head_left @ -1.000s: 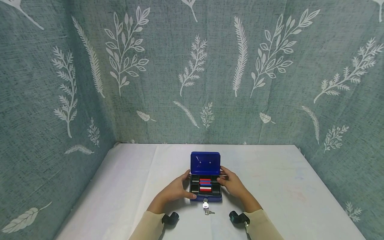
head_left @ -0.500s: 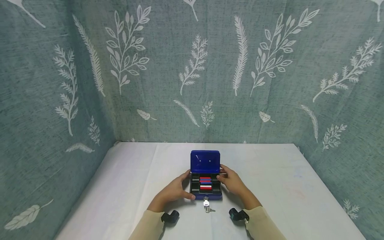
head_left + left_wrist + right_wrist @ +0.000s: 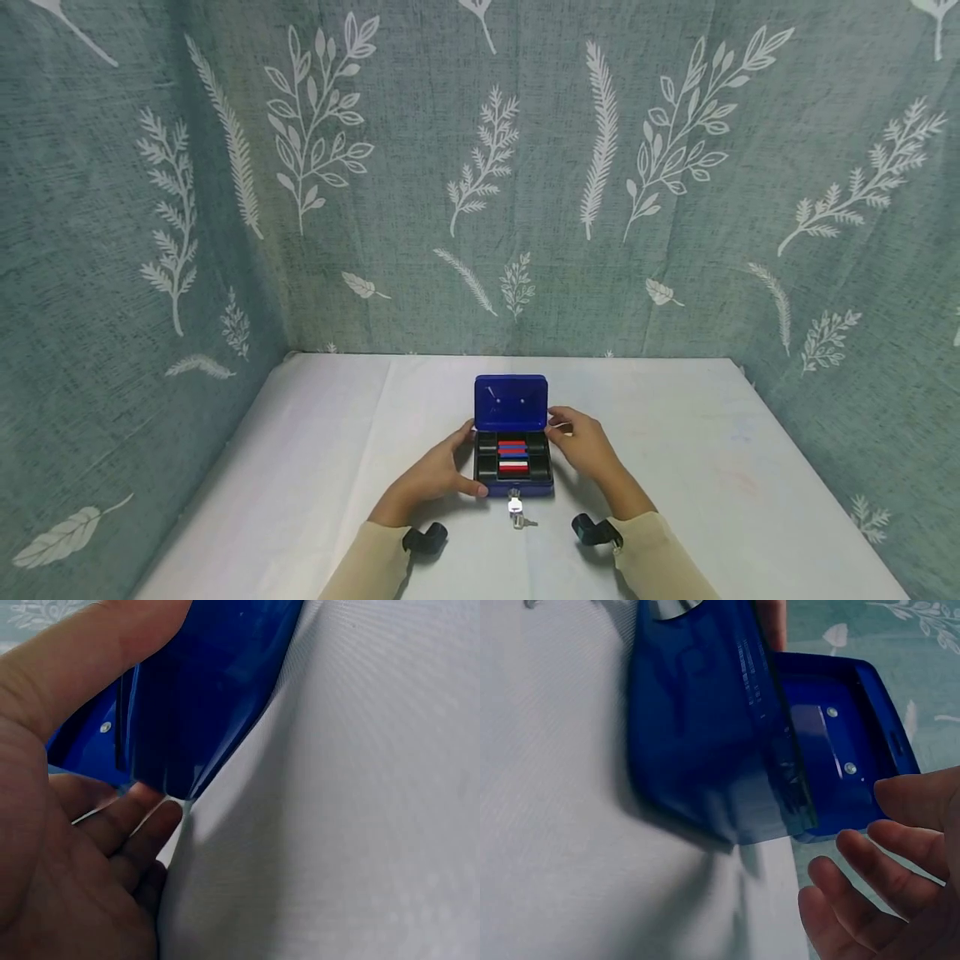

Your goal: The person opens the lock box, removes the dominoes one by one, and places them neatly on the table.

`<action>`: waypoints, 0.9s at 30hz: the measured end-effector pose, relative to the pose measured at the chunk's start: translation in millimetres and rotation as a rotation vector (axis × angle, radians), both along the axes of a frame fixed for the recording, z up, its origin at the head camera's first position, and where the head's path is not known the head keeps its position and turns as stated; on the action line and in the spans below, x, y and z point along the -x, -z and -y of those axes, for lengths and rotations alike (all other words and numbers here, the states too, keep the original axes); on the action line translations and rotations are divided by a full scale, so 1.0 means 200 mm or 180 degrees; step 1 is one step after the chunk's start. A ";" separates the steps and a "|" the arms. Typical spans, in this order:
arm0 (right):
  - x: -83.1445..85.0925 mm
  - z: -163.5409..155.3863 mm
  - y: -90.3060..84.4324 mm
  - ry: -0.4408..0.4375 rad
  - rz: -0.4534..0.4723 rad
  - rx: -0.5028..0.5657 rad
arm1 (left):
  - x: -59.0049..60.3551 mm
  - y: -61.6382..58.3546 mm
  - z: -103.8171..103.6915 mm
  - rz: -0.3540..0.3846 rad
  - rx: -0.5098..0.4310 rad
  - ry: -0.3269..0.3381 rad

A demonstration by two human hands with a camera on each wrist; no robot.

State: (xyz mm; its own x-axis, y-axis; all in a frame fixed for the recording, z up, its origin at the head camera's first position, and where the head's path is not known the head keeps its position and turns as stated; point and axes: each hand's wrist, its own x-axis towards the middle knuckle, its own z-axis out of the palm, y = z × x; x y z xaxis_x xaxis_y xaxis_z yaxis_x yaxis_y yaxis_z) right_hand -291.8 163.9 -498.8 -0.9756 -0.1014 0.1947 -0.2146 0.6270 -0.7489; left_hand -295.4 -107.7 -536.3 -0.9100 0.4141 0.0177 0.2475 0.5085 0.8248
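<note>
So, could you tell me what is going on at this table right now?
A person sits at a white-covered table with a small blue cash box, its lid standing open. The left hand holds the box's left side; the right hand is by its right side, fingers loose. Red, blue and white pieces fill the black tray, and keys hang from the front lock.

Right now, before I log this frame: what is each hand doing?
Left hand: holds the blue cash box by its left side.
Right hand: open beside the box's right edge; contact cannot be told.
</note>
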 end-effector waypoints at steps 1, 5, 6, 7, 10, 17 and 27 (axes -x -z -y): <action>0.00 0.00 -0.01 -0.0016 -0.0041 -0.0018 | 0.00 0.00 0.00 0.0012 0.0009 -0.0009; 0.00 0.01 -0.02 -0.0080 -0.0088 -0.0073 | 0.00 0.00 0.00 0.0002 0.0010 -0.0017; 0.00 0.01 -0.02 -0.0096 -0.0076 -0.0081 | 0.00 0.00 0.00 -0.0019 0.0011 -0.0004; 0.00 0.01 -0.03 -0.0112 -0.0051 -0.0097 | 0.00 -0.01 0.00 -0.0039 0.0023 0.0013; 0.00 0.02 -0.02 -0.0156 0.0013 -0.0137 | 0.00 -0.01 0.01 -0.0158 0.0147 0.0052; -0.01 0.03 -0.02 -0.0197 0.0030 -0.0105 | -0.01 -0.01 0.04 -0.0153 0.0302 -0.0005; -0.01 0.08 -0.05 -0.0318 -0.0149 -0.0197 | 0.00 0.00 0.05 -0.0341 0.0277 0.0087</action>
State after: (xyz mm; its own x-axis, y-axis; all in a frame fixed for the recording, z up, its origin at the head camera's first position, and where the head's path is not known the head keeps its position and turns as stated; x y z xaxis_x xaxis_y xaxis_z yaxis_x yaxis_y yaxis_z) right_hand -290.1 148.6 -489.5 -0.9501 -0.2107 0.2301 -0.3120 0.6454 -0.6972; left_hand -295.8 -117.0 -535.8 -0.8933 0.4428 0.0771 0.3464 0.5689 0.7459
